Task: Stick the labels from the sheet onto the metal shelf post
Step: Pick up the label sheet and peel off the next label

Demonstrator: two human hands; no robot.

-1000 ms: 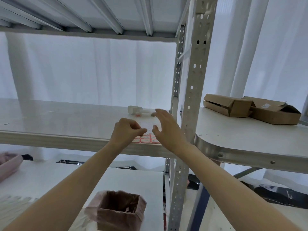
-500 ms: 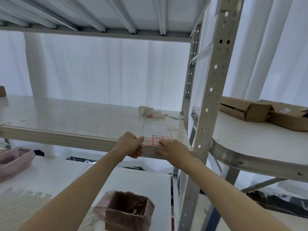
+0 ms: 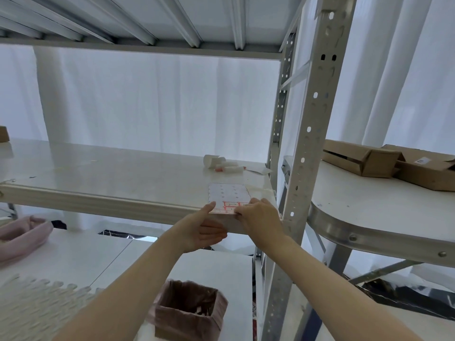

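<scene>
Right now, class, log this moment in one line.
left hand: pinches label sheet | right hand: curled at sheet's near edge | shelf post: no labels seen

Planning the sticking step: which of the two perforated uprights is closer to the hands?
The front post, beside the right hand; the rear post stands farther back.
</scene>
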